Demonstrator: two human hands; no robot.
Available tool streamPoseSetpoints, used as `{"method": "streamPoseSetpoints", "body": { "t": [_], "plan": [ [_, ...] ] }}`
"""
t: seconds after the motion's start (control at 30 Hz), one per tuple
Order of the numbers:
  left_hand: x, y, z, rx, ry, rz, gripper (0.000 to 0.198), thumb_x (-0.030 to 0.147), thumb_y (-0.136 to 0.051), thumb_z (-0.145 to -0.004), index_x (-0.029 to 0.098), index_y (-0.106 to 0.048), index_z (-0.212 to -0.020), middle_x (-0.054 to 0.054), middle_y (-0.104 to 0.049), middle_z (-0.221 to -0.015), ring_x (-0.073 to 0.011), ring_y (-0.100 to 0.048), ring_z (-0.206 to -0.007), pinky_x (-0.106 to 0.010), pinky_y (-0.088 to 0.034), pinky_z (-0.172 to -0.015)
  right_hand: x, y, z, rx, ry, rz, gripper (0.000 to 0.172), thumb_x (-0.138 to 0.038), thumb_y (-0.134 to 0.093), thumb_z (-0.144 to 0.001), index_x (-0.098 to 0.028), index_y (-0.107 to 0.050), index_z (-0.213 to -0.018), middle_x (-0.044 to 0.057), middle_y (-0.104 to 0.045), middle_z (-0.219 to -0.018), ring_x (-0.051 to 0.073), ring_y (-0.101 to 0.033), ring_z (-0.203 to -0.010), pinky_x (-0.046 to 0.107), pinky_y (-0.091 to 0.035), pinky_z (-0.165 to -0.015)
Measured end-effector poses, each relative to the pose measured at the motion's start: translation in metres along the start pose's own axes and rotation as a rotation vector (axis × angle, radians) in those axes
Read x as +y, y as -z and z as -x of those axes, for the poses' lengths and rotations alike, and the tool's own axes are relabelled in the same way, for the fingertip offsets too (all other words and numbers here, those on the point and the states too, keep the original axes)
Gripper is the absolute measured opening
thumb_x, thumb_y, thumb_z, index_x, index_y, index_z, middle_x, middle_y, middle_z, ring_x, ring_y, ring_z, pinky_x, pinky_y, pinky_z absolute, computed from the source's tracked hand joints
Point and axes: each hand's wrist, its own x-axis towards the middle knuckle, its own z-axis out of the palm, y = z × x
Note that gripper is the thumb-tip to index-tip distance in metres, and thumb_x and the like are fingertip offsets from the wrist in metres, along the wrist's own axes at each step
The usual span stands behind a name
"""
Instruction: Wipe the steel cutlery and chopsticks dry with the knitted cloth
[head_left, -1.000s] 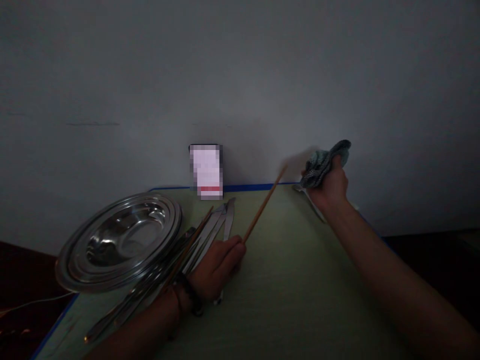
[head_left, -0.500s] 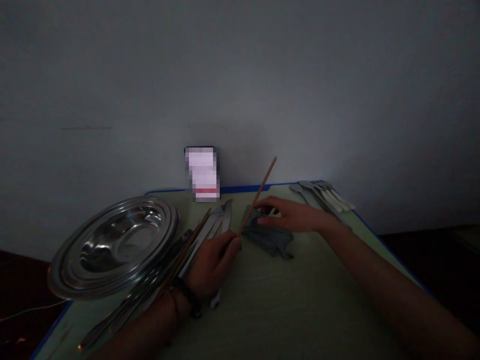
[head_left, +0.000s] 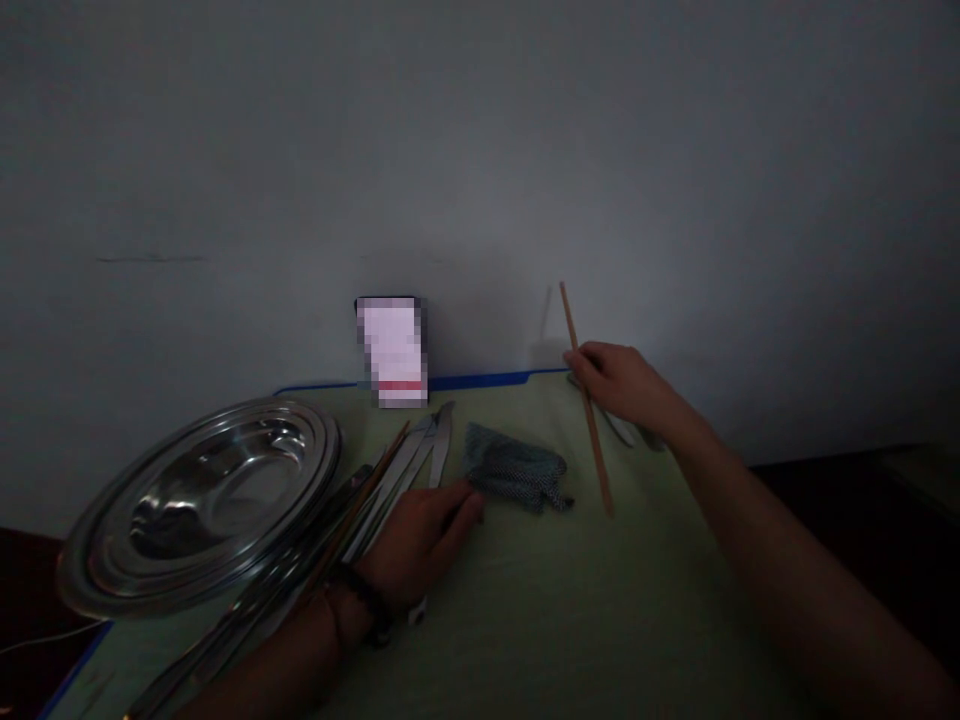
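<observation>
A wooden chopstick [head_left: 597, 450] stands tilted in the fingers of my right hand [head_left: 619, 380], above the far right of the table. My left hand [head_left: 427, 530] rests on the table beside a row of table knives [head_left: 405, 460], its fingers curled together and nothing showing in them. Just past its fingertips lies a crumpled dark checked cloth [head_left: 517, 465]. Another wooden chopstick [head_left: 375, 470] lies among the cutlery on the left. My right hand partly hides some spoons [head_left: 616, 425] behind it.
Stacked steel basins [head_left: 210, 500] stand at the left table edge, close to several long metal utensils [head_left: 247, 620]. A phone [head_left: 394, 350] with a blurred screen leans on the wall [head_left: 480, 150] at the back. Blue trim [head_left: 480, 381] borders the green tabletop [head_left: 510, 620].
My right hand has carried the chopstick to the right and back, away from the cloth. The chopstick has left my left hand, which stays near the knives.
</observation>
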Motion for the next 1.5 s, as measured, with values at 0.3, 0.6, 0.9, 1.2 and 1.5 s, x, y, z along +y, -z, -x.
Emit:
{"method": "streamPoseSetpoints", "body": {
  "t": [0.3,0.6,0.9,1.2,1.5],
  "plan": [
    [0.004,0.003,-0.002,-0.057,0.001,-0.084,0.037,0.034,-0.03,-0.094,0.018,-0.052,-0.069,0.001,-0.057,-0.062,-0.014,-0.055,-0.058,-0.025,-0.036,-0.056,0.04,-0.036,-0.004,-0.467,-0.149,0.475,0.033,-0.032,-0.045,-0.084,-0.007,-0.066,-0.089,0.02,-0.067,-0.095,0.025,-0.063,-0.088,0.032,-0.044,-0.074],
    [0.002,0.0,-0.002,-0.041,-0.028,-0.107,0.036,0.034,-0.031,-0.093,0.018,-0.051,-0.067,0.001,-0.056,-0.061,-0.0132,-0.053,-0.056,-0.024,-0.034,-0.054,0.047,-0.032,-0.005,-0.434,-0.231,0.521,0.034,-0.025,-0.045,-0.081,-0.005,-0.065,-0.099,0.022,-0.065,-0.101,0.027,-0.062,-0.095,0.034,-0.045,-0.079],
    [0.002,0.0,-0.003,-0.06,-0.029,-0.131,0.036,0.034,-0.03,-0.093,0.018,-0.053,-0.07,0.001,-0.057,-0.063,-0.0141,-0.054,-0.059,-0.024,-0.036,-0.057,0.051,-0.031,-0.006,-0.432,-0.285,0.532,0.034,-0.022,-0.042,-0.082,-0.005,-0.065,-0.101,0.024,-0.064,-0.104,0.028,-0.062,-0.097,0.034,-0.045,-0.078],
    [0.002,-0.001,-0.003,-0.055,-0.031,-0.1,0.035,0.033,-0.032,-0.093,0.018,-0.049,-0.067,0.001,-0.055,-0.061,-0.0131,-0.053,-0.058,-0.024,-0.034,-0.055,0.055,-0.032,-0.006,-0.416,-0.335,0.519,0.038,-0.024,-0.042,-0.081,-0.004,-0.063,-0.105,0.024,-0.064,-0.104,0.029,-0.062,-0.095,0.035,-0.045,-0.075],
    [0.0,-0.001,-0.003,-0.055,-0.043,-0.128,0.035,0.032,-0.032,-0.093,0.017,-0.051,-0.068,0.001,-0.056,-0.061,-0.0129,-0.053,-0.057,-0.024,-0.035,-0.054,0.046,-0.027,-0.002,-0.343,-0.311,0.527,0.037,-0.027,-0.045,-0.081,-0.003,-0.061,-0.103,0.024,-0.063,-0.104,0.031,-0.061,-0.096,0.036,-0.044,-0.075]
  ]
}}
